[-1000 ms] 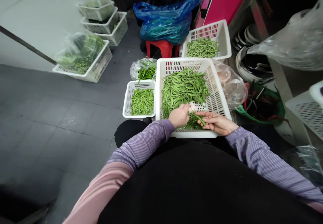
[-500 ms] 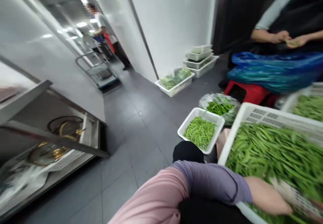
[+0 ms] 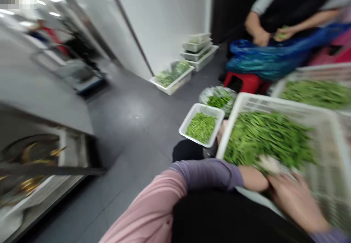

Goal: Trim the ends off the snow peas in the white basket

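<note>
Beside green pods [image 3: 271, 137], right hand [image 3: 294, 194]

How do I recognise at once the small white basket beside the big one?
On the right, find the large white basket. Immediately left sits the small white basket of green pods. Unlike the clear plastic bag just behind, it has a firm white rim.

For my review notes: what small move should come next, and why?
Probably the right hand should reach forward for a green pea pod: the pea pods in the large white basket lie just beyond it and the left hand. Blur hides whether either hand holds one.
</note>
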`<state>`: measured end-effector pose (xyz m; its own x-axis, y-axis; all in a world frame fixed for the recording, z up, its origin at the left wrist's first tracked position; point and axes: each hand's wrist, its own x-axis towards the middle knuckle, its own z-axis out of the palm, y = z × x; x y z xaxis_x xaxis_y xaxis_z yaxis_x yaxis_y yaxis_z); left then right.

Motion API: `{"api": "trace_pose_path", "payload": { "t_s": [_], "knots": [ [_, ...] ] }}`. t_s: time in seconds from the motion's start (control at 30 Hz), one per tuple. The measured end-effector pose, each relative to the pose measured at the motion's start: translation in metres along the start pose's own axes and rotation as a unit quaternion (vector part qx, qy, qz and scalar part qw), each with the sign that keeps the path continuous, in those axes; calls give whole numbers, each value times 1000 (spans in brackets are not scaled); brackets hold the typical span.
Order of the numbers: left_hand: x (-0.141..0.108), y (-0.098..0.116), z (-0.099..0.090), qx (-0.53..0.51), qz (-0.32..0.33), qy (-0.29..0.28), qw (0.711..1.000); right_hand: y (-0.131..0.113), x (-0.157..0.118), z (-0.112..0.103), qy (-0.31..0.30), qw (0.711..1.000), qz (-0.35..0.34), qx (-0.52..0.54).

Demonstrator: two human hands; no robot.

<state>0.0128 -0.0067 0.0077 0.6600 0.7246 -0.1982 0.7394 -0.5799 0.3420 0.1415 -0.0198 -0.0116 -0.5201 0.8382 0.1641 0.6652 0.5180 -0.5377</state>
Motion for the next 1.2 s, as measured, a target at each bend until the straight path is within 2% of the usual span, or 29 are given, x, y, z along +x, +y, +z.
{"api": "trace_pose_path", "payload": {
  "t_s": [0.03, 0.07, 0.1, 0.17, 0.2, 0.23, 0.27, 0.33, 0.37, 0.4, 0.43, 0.47, 0.5, 0.53, 0.57, 0.6, 0.63, 0.67, 0.7, 0.77, 0.83, 0.97, 1.03, 1.07, 1.1, 1.13, 1.2],
  "knots": [
    [0, 0, 4, -24, 47, -32, 998, -2, -9, -8, -10, 998, 4, -62],
    [1, -2, 8, -36, 55, -62, 996, -4, -15, -13, -39, 994, 20, -102],
    [3, -4, 11, -49, 38, -59, 996, -7, -17, -15, -39, 992, 46, -114],
    [6, -10, 14, -100, -47, -36, 993, -4, -14, -14, -4, 991, 122, -49],
    [8, -12, 15, -107, -54, -37, 992, 2, -11, -12, 31, 983, 176, 32],
    [8, -14, 16, -110, -65, -44, 991, 11, -9, -11, 77, 960, 233, 132],
    [8, -15, 17, -101, -69, -65, 990, 22, -8, -11, 125, 921, 281, 239],
    [6, -16, 22, -65, -63, -134, 987, 50, -6, -14, 228, 814, 342, 411],
    [5, -16, 24, -46, -50, -168, 983, 64, -5, -17, 268, 774, 359, 448],
    [4, -16, 27, -30, -32, -192, 980, 76, -3, -19, 298, 760, 371, 443],
    [4, -17, 28, -19, -15, -204, 979, 86, -1, -21, 305, 778, 376, 401],
    [4, -17, 27, -12, -8, -208, 978, 92, 2, -21, 283, 818, 375, 330],
    [5, -19, 26, -5, -14, -208, 978, 95, 5, -19, 232, 868, 366, 242],
    [6, -21, 23, 2, -33, -202, 979, 94, 9, -15, 151, 914, 345, 150],
    [8, -24, 18, 10, -64, -193, 979, 90, 13, -8, 50, 946, 316, 60],
    [9, -26, 14, 15, -97, -181, 979, 84, 17, 0, -53, 957, 283, -15],
    [11, -29, 9, 18, -125, -161, 979, 77, 21, 10, -143, 955, 251, -69],
    [12, -32, 5, 18, -146, -136, 980, 71, 25, 20, -209, 945, 228, -104],
    [13, -34, 2, 16, -159, -111, 981, 65, 29, 30, -247, 937, 214, -122],
    [14, -38, -2, 8, -167, -82, 983, 60, 34, 44, -270, 930, 213, -130],
    [13, -40, -3, 1, -163, -78, 984, 63, 36, 48, -268, 928, 228, -120],
    [11, -39, 1, -7, -157, -88, 984, 79, 28, 23, -265, 915, 294, -82],
    [12, -35, 3, -22, -143, -86, 986, 82, 17, 5, -229, 905, 357, 37],
    [12, -32, 5, -34, -128, -85, 988, 81, 10, -3, -204, 891, 388, 121],
    [13, -29, 6, -49, -109, -84, 989, 78, 4, -10, -177, 862, 423, 218],
    [13, -24, 8, -65, -87, -81, 991, 73, -3, -14, -149, 816, 460, 316],
    [14, -16, 12, -93, -46, -68, 992, 59, -12, -19, -109, 706, 523, 466]
  ]
}}
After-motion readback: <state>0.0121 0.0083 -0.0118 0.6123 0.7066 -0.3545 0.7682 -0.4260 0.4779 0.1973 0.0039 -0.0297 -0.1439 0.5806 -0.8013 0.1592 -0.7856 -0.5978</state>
